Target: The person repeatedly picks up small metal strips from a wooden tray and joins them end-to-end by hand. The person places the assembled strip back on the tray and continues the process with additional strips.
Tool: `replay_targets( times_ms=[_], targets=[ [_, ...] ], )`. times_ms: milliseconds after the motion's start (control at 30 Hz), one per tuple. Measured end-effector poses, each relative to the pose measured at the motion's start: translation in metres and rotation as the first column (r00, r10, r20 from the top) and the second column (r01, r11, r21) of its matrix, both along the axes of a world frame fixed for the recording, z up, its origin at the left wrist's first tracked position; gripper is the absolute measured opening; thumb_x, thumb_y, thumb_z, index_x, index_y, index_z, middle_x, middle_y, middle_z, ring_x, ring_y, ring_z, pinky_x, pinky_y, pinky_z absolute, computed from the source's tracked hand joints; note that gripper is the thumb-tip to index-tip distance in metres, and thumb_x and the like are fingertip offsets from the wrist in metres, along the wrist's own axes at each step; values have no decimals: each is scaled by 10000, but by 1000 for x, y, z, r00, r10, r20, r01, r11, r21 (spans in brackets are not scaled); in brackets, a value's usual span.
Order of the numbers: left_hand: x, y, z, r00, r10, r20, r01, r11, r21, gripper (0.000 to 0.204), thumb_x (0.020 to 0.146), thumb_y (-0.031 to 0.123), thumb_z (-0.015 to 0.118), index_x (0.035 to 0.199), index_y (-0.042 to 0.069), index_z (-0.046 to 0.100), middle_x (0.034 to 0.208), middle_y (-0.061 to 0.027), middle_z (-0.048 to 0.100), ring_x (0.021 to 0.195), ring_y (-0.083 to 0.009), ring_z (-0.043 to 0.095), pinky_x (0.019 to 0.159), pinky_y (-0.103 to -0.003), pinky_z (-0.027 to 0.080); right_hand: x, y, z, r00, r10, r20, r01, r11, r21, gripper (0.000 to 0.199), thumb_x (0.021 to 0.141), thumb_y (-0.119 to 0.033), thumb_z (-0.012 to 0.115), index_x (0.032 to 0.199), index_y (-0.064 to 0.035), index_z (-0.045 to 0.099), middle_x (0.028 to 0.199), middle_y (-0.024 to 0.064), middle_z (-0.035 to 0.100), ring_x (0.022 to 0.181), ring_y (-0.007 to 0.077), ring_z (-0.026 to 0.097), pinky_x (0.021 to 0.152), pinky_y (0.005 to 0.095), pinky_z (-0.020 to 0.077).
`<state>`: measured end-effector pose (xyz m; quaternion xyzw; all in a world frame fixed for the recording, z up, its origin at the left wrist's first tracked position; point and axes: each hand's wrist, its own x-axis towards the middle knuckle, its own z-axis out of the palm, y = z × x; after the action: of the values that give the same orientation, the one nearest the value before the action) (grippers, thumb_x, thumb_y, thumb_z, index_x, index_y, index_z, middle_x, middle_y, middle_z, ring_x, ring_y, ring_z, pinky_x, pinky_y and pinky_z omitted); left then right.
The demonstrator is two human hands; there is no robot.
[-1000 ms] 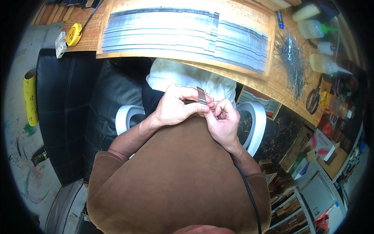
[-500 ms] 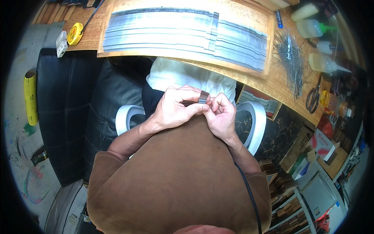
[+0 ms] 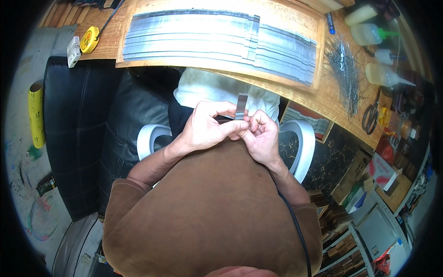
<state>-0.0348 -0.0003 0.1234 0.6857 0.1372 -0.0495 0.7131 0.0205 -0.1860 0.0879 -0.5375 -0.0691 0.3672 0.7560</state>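
Observation:
My left hand (image 3: 203, 129) pinches a small, narrow, dark grey-brown strip (image 3: 241, 105) between thumb and fingers in front of my chest. The strip stands up from the fingertips, its lower end lighter and partly covered. Close against it, my right hand (image 3: 264, 138) is closed, with thumb and fingertips pressed together beside the left thumb. Whatever those right fingers hold, if anything, is hidden. Beyond the hands, a shallow wooden tray (image 3: 318, 69) on the table holds rows of thin grey strips (image 3: 194, 39).
Thin metal wires (image 3: 344, 69) lie right of the tray, near scissors (image 3: 370, 117) and squeeze bottles (image 3: 383, 75). A yellow tape measure (image 3: 89, 40) sits at the table's left. Grey chair arms (image 3: 302, 147) flank me, and a black sofa (image 3: 76, 138) stands to the left.
The strip has turned more upright and shows more of its length above my left fingers. Both hands stay in nearly the same place.

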Motion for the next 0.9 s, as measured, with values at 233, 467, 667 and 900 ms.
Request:
replay_targets(
  times_ms=[233, 467, 667, 900],
  targets=[
    [21, 14, -7, 965, -20, -261, -52, 962, -268, 280, 1004, 121, 773, 1202, -76, 743, 990, -119, 811, 864, -113, 756, 697, -254, 607, 7, -1, 13, 988, 73, -133, -98, 977, -191, 373, 935, 7, 822, 1080, -5, 479, 1125, 169, 709, 955, 159, 740, 822, 301, 643],
    [44, 27, -23, 949, -162, -272, 47, 921, -386, 192, 1011, 134, 757, 1106, -32, 775, 960, -105, 808, 865, -157, 797, 667, -215, 607, 49, 17, -7, 991, 46, -127, -59, 993, -100, 368, 1051, -196, 731, 1277, 83, 651, 966, 56, 719, 772, 69, 665, 665, 215, 536],
    [47, 31, -28, 949, -204, -241, 98, 915, -391, 151, 1021, 120, 737, 1077, -12, 784, 954, -77, 808, 853, -132, 778, 706, -234, 598, 49, 34, -7, 989, -61, -137, 54, 997, -54, 185, 1011, -112, 757, 1083, 58, 779, 832, 28, 712, 662, 42, 605, 600, 200, 491],
    [18, 18, -21, 995, -104, 3, 103, 987, 120, 133, 987, 66, 738, 1091, 4, 792, 832, -56, 767, 742, -52, 609, 669, -256, 517, 33, 27, 21, 849, -6, 529, 169, 951, -259, 214, 881, 25, 833, 1093, -2, 826, 917, 33, 662, 756, 68, 581, 662, 221, 482]
  ],
)
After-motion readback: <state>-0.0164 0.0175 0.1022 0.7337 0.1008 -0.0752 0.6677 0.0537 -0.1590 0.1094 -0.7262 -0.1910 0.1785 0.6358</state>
